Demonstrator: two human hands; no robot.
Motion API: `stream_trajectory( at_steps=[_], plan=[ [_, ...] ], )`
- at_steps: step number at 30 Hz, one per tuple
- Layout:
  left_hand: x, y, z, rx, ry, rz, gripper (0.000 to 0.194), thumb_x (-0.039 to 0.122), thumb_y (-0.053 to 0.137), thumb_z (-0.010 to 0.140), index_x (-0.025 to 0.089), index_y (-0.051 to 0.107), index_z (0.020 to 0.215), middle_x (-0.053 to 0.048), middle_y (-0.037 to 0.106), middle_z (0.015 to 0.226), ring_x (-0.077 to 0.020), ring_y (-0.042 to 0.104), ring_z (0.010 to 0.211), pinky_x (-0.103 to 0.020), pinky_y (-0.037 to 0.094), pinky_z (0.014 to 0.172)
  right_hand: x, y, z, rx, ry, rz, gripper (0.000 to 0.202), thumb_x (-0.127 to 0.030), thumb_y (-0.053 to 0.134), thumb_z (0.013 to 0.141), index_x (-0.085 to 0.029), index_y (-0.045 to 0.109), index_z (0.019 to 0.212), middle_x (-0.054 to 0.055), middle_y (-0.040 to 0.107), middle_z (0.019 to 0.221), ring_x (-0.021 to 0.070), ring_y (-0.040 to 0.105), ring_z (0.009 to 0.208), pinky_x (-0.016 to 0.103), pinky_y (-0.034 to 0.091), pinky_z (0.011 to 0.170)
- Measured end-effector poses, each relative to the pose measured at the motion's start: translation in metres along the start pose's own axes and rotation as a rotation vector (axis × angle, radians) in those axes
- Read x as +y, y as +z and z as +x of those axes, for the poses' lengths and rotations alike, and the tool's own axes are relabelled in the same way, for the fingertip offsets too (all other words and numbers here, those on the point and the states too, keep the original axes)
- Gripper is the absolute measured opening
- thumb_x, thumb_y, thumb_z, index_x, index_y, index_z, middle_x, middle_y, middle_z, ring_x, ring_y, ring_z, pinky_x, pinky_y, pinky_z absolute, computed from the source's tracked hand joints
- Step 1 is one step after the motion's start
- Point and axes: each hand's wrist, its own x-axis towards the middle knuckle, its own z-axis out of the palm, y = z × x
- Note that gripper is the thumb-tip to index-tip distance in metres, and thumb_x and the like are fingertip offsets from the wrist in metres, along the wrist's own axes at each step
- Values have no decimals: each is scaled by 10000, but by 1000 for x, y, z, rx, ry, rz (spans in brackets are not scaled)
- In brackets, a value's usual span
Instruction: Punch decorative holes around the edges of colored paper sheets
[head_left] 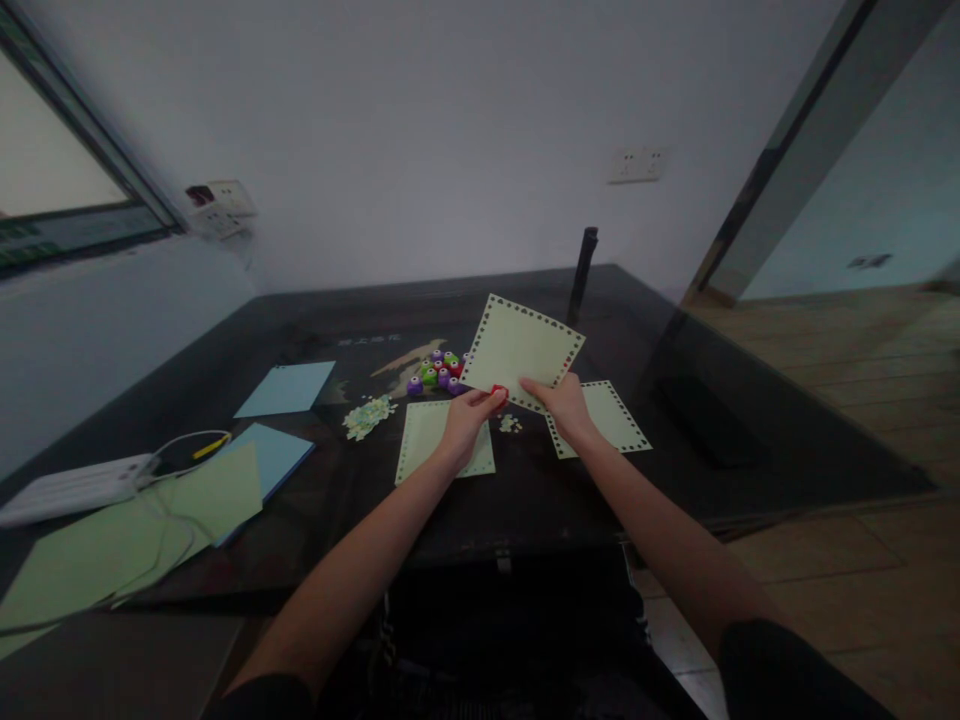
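Observation:
My right hand (564,405) pinches the lower right edge of a pale yellow-green sheet of paper (521,350), raised above the table and bordered with punched holes. At the sheet's lower edge, my left hand (474,418) closes around a small red craft punch (499,394). Below my left hand lies one pale sheet with a punched border (420,445), and another punched sheet (611,420) rests beside my right hand. A little heap of paper bits (510,424) sits between them. Behind my left hand stand several purple, green and red craft punches (439,372).
A bigger pile of paper cut-outs (367,416) lies left of the sheets. Further left are blue paper (289,388), green paper (150,520) and a white power strip (79,488) with a cable. A black upright post (583,270) stands at the table's back.

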Motion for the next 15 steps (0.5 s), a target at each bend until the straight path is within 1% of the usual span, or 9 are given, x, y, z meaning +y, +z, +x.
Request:
stream_trajectory(
  at_steps=[3,7,12,15],
  plan=[
    [2,1,-1,-26,-20,-15,338,376,781,600,109,704,792,-88,704,813,-167,643,759,-320,471,810,-1,0,0,4,7,31,462,-281,802,510,-120,681,926,122,703,996,261,665,899,422,499,864],
    [5,1,-4,-48,-26,-1,341,370,780,606,104,700,804,-93,698,815,-170,638,766,-320,470,807,-2,0,0,-4,9,40,454,-299,801,518,-118,684,918,117,712,963,263,671,859,426,510,838],
    [7,2,-5,-96,-57,0,329,357,772,620,108,701,823,-111,699,859,-178,637,790,-326,474,819,-2,-1,0,4,-34,53,473,-302,800,520,-122,678,939,116,707,984,254,665,873,409,508,844],
    [8,1,-5,-132,-81,9,335,348,768,632,111,700,858,-123,702,895,-180,642,805,-337,472,836,-3,-2,1,25,-46,61,434,-295,788,542,-122,675,924,121,702,1003,248,662,891,402,503,856]
  ],
)
